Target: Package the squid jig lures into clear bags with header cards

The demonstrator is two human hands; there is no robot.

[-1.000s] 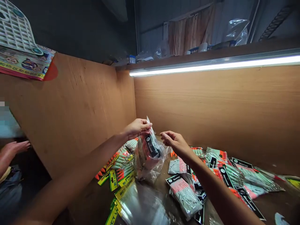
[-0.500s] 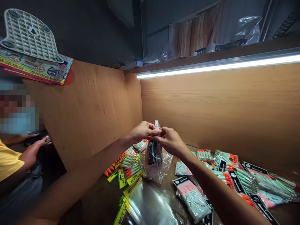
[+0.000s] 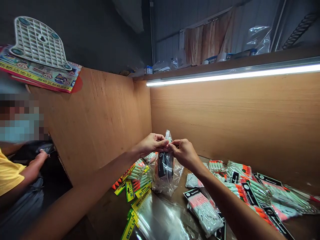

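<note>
In the middle of the head view, a clear plastic bag (image 3: 163,181) stands upright on the table, with black-labelled packets (image 3: 165,165) inside it. Both hands pinch the bag's upper part. My left hand (image 3: 154,145) closes on it from the left, thumb against fingers. From the right, my right hand (image 3: 183,151) grips it with thumb and fingertips, close beside the left. The bag's top edge sticks up above the fingers. Left of the bag lie lure packs with yellow cards (image 3: 136,176). Right of it is a black-topped packet (image 3: 203,208).
Flat clear bags with yellow headers (image 3: 157,216) lie at the front. Several orange-and-green lure packs (image 3: 250,190) pile up at right. Wooden panels (image 3: 107,123) enclose the table, under a lamp tube (image 3: 225,76). Beyond the left panel sits a person in a yellow top (image 3: 11,173).
My hands have drawn slightly apart along the bag's top, the right one moving a little to the right. The view has shifted slightly. The other person's hands have moved.
</note>
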